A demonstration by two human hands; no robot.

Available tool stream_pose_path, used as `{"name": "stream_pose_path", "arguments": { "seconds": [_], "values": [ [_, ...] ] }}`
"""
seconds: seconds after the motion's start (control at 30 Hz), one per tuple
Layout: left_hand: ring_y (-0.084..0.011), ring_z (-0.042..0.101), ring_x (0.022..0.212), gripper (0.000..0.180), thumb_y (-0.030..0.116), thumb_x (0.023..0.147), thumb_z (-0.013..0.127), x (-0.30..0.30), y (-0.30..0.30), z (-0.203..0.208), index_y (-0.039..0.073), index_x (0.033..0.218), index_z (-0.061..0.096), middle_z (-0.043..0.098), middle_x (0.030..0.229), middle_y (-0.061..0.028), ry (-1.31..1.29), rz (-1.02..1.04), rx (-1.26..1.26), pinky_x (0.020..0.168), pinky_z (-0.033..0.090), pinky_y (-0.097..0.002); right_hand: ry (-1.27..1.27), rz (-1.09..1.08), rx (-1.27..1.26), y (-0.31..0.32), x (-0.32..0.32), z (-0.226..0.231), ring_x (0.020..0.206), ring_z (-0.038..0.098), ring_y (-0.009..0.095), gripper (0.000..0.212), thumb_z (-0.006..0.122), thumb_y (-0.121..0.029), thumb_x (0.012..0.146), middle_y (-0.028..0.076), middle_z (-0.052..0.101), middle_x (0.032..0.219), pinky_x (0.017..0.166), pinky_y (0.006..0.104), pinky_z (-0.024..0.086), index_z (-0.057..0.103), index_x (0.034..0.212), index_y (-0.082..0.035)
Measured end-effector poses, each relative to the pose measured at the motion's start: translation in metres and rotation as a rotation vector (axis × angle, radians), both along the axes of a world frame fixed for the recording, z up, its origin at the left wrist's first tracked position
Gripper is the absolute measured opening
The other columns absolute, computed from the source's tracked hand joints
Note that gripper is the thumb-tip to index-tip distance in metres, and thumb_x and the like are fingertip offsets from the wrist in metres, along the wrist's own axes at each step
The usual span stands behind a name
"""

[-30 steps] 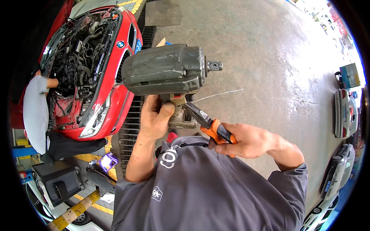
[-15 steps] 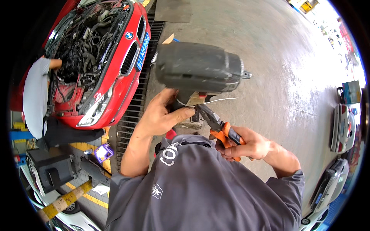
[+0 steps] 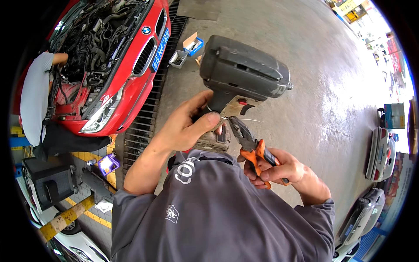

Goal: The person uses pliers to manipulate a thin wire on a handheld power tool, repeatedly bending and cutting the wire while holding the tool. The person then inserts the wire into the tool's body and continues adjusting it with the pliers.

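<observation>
Above the grey concrete floor (image 3: 301,52), a dark-grey impact wrench (image 3: 244,67) is held by its grip (image 3: 219,100) in the curled left hand (image 3: 185,130); orange-and-black-handled metal pliers (image 3: 247,141), clasped by the right hand (image 3: 281,167), are best kept steady where the thin silvery wire (image 3: 251,120) meets the grip.

Room is open right of the impact wrench (image 3: 244,67), but the pliers (image 3: 248,142) obstruct the space below its trigger (image 3: 247,108).
</observation>
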State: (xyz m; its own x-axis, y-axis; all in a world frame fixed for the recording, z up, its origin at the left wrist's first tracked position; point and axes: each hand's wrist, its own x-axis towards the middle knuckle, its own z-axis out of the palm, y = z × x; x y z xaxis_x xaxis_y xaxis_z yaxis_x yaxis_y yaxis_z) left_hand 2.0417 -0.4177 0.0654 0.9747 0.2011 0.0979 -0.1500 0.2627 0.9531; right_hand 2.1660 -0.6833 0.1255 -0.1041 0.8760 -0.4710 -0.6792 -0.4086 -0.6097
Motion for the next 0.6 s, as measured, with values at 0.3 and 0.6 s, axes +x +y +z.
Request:
{"name": "stream_pose_path", "arguments": {
  "seconds": [0.3,0.6],
  "values": [
    [-0.012,0.065,0.081,0.039,0.022,0.103,0.061,0.003,-0.012,0.019,-0.008,0.128,0.055,0.067,0.096,-0.0085,0.029,0.014,0.003,0.073,0.053,-0.0274,-0.306,0.076,-0.137,-0.001,-0.001,0.009,0.078,0.057,0.011,0.051,0.066,-0.012,0.093,0.0,0.06,0.097,0.064,0.0302,0.047,0.05,0.14,-0.003],
    [-0.0132,0.067,0.077,0.037,0.026,0.106,0.058,0.015,-0.018,0.014,-0.006,0.125,0.059,0.069,0.093,-0.009,0.196,0.111,-0.073,0.072,0.056,-0.0292,-1.321,0.076,-0.187,0.015,0.0,0.003,0.091,0.069,0.039,0.055,0.065,-0.007,0.088,0.02,0.068,0.095,0.08,0.044,0.053,0.047,0.14,-0.001]
  ]
}}
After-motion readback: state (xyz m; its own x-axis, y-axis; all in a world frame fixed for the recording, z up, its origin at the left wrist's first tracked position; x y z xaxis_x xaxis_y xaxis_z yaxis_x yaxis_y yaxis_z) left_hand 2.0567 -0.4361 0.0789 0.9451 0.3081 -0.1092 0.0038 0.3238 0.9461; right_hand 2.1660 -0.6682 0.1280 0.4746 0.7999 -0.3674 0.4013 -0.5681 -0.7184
